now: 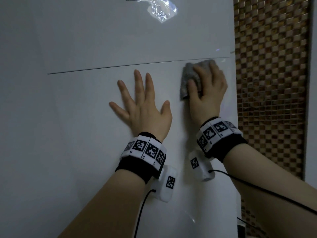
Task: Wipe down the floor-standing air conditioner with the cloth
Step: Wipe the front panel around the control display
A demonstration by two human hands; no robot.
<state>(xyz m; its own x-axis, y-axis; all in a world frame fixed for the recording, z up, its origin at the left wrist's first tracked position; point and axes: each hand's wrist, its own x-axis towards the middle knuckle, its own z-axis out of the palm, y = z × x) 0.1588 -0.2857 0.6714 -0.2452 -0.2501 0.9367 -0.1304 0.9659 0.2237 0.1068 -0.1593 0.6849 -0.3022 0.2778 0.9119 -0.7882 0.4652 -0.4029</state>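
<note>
The white front panel of the floor-standing air conditioner [85, 109] fills most of the view, with a thin horizontal seam running across it above my hands. My right hand [208, 93] presses a grey cloth [190, 74] flat against the panel just under the seam, near the unit's right edge. The hand covers most of the cloth; its top and left side stick out. My left hand [145, 107] lies flat on the panel to the left of the cloth, fingers spread, holding nothing.
A wall of small brown and gold mosaic tiles [271, 83] stands right of the unit. A piece of shiny clear film [162, 11] sticks to the upper panel. Both wrists wear marker bands with black cables trailing down.
</note>
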